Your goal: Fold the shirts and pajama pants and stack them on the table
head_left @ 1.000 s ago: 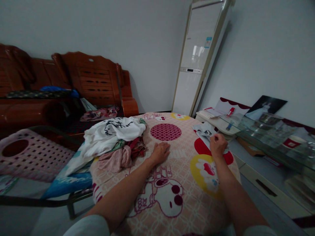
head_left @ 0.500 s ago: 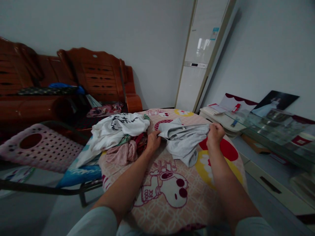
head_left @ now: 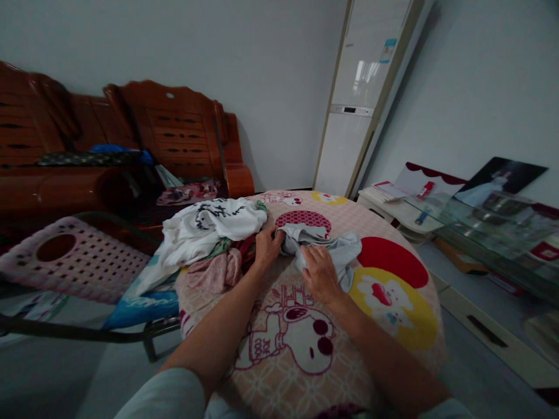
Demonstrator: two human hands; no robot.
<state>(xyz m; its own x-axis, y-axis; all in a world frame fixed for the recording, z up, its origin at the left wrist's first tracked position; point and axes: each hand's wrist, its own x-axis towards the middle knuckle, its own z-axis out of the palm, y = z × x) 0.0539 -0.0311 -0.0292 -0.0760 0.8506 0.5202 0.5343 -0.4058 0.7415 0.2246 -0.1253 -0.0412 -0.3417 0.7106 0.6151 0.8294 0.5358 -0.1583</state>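
Currently: a folding step on the pale grey cotton garment [head_left: 338, 249], both hands on it.
Detail: left hand [head_left: 267, 244] is pinched closed on the garment's left edge, just beside the heap of white printed shirt [head_left: 209, 224] and crumpled pink cloth [head_left: 213, 273]; right hand [head_left: 321, 270] lies flat, fingers extended, pressing the bunched middle. The garment sits toward the far side of the round table with pink cartoon-print cover [head_left: 393, 302], touching the heap. My judgement: the fabric is gathered but not squared, so the fold is only partly made. A next move would call for a firm left pinch while I smooth outward, without dragging the heap along.
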